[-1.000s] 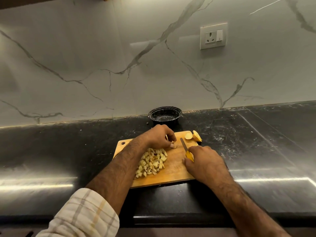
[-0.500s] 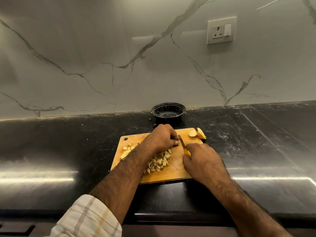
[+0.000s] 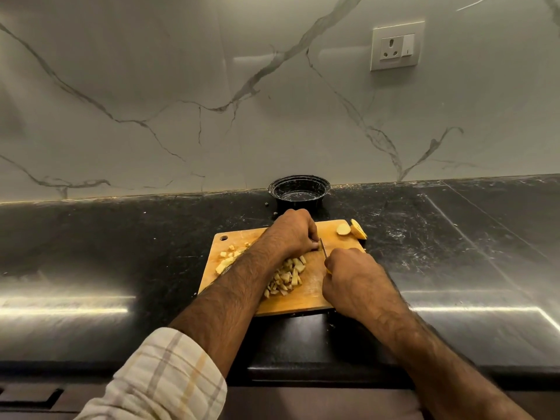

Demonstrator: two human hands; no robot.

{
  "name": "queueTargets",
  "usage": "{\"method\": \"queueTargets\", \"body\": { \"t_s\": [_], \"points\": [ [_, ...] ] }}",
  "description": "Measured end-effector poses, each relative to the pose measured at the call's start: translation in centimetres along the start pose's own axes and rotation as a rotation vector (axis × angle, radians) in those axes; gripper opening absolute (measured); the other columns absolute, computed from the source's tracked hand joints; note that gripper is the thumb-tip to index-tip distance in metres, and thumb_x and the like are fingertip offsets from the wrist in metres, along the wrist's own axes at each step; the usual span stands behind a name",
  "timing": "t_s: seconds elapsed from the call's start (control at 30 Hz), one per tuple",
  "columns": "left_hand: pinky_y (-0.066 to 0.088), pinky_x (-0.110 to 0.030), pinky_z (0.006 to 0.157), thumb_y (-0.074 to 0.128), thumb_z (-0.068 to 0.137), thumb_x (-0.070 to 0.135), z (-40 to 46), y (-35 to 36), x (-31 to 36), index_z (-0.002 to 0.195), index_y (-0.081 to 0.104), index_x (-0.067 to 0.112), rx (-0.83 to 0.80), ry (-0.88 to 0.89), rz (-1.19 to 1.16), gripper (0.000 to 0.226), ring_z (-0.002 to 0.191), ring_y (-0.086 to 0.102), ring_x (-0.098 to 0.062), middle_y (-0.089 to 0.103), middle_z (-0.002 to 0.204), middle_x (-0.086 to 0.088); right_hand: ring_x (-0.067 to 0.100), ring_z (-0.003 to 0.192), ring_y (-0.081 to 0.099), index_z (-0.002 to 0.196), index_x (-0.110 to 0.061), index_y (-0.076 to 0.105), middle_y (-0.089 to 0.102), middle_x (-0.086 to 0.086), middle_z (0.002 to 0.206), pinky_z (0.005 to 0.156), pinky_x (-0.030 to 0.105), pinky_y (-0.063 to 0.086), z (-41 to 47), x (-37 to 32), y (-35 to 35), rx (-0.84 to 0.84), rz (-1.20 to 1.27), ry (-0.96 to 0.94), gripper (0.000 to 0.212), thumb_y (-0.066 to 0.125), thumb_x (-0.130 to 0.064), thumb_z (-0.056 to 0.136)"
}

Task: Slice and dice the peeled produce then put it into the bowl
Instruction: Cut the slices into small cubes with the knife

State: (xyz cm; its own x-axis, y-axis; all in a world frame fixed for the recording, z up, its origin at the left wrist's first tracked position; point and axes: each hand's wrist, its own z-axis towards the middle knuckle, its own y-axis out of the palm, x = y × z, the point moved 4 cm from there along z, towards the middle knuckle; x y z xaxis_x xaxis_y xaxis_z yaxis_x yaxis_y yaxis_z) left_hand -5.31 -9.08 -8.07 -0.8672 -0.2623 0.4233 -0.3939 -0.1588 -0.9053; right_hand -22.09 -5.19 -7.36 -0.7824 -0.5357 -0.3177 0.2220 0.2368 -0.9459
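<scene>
A wooden cutting board (image 3: 312,298) lies on the black counter. A heap of pale diced produce (image 3: 288,277) sits in its middle, with a few more pieces (image 3: 227,259) near its left end. My left hand (image 3: 292,231) curls over a piece of produce at the board's far side; the piece itself is hidden under my fingers. My right hand (image 3: 351,277) grips a yellow-handled knife (image 3: 323,248), its blade right beside my left fingertips. Two larger uncut slices (image 3: 351,229) rest at the board's far right corner. A black bowl (image 3: 298,192) stands behind the board against the wall.
The black stone counter (image 3: 454,244) stretches left and right of the board, with its front edge near me. A marble backsplash rises behind, with a white wall socket (image 3: 395,45) at the upper right. Small crumbs lie by the bowl.
My right hand has brought the knife in from the right, up against my left fingertips. My left hand stays curled at the board's far side. The camera has tilted slightly.
</scene>
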Motion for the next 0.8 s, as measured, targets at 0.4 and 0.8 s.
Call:
{"method": "queueTargets", "body": {
  "t_s": [0.4, 0.8],
  "points": [
    [0.056, -0.028, 0.091, 0.085, 0.088, 0.024, -1.3, -0.1, -0.7, 0.100, 0.082, 0.024, 0.069, 0.041, -0.010, 0.013, 0.092, 0.062, -0.002, 0.074, 0.101, 0.012, 0.018, 0.086, 0.053, 0.119, -0.021, 0.065, 0.061, -0.001, 0.103, 0.069, 0.031, 0.046, 0.2, -0.1, 0.8, 0.149, 0.017, 0.013, 0.024, 0.053, -0.030, 0.099],
    [0.059, -0.033, 0.091, 0.083, 0.089, 0.026, -1.1, -0.3, 0.0, 0.096, 0.082, 0.025, 0.048, 0.008, 0.048, 0.007, 0.098, 0.066, -0.006, 0.076, 0.100, 0.010, 0.019, 0.093, 0.057, 0.123, -0.021, 0.067, 0.062, 0.000, 0.103, 0.082, 0.033, 0.055, 1.5, -0.2, 0.4, 0.089, 0.022, 0.000, 0.030, 0.062, -0.023, 0.094]
  ]
}}
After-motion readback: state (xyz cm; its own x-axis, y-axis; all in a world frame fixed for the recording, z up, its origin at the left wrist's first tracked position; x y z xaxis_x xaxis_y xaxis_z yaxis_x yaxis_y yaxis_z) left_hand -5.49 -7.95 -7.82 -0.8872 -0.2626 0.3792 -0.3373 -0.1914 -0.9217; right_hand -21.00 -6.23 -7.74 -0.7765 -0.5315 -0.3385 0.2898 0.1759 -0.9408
